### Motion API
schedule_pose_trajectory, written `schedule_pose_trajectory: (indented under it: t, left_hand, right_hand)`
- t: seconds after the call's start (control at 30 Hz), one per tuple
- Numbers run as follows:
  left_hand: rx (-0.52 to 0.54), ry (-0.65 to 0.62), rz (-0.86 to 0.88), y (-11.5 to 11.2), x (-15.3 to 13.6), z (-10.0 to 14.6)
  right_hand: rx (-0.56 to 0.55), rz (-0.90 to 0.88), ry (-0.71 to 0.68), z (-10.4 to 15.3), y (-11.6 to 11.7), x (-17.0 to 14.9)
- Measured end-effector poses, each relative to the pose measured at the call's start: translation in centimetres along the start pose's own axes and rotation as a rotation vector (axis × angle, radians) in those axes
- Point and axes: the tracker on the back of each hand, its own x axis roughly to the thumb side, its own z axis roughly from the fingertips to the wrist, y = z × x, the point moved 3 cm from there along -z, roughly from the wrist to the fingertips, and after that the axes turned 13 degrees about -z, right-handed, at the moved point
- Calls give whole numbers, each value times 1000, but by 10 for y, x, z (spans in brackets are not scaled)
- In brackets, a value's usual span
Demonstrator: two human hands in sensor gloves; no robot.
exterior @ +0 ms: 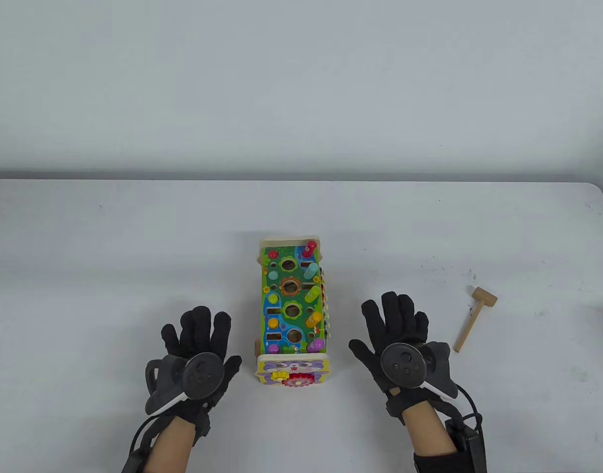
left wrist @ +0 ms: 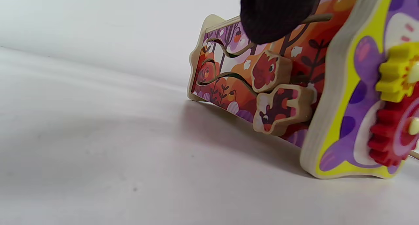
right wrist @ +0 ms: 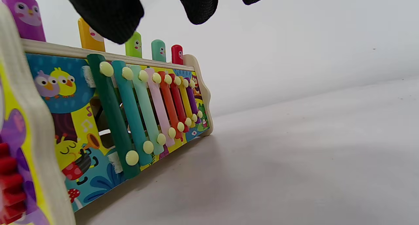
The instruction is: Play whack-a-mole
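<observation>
A colourful wooden whack-a-mole toy box (exterior: pixel 291 310) stands in the middle of the table, long axis running away from me. Several bird-faced pegs (exterior: pixel 313 294) stick up along its right side; the same pegs (right wrist: pixel 134 44) show in the right wrist view above a xylophone side (right wrist: pixel 147 110). A small wooden hammer (exterior: pixel 474 318) lies on the table to the right. My left hand (exterior: pixel 198 345) rests flat and open left of the box. My right hand (exterior: pixel 397 330) rests flat and open between the box and the hammer, holding nothing. The left wrist view shows the box's maze side (left wrist: pixel 262 84).
The box's near end carries a yellow gear (exterior: pixel 280 375) and a red gear (exterior: pixel 297 380). The white table (exterior: pixel 134 256) ends at a far edge against a grey wall, with a rounded corner at the far right.
</observation>
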Motion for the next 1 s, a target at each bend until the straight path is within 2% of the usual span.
schedule_pose_trajectory:
  t: [0.37, 0.53, 0.77, 0.9, 1.0]
  left_hand:
    - [-3, -4, 14, -1, 0, 0]
    - [-3, -2, 20, -1, -1, -1]
    - [0, -1, 30, -1, -1, 0]
    - [-5, -2, 39, -1, -2, -1]
    - [-9, -1, 45, -2, -2, -1]
  right_hand:
    - [0, -6, 5, 0, 0, -1]
    - [-7, 12, 54, 0, -1, -11]
    - [-87, 101, 336, 6, -21, -63]
    - [-179, 158, 514, 18, -40, -102]
    - [-189, 221, 644, 28, -45, -128]
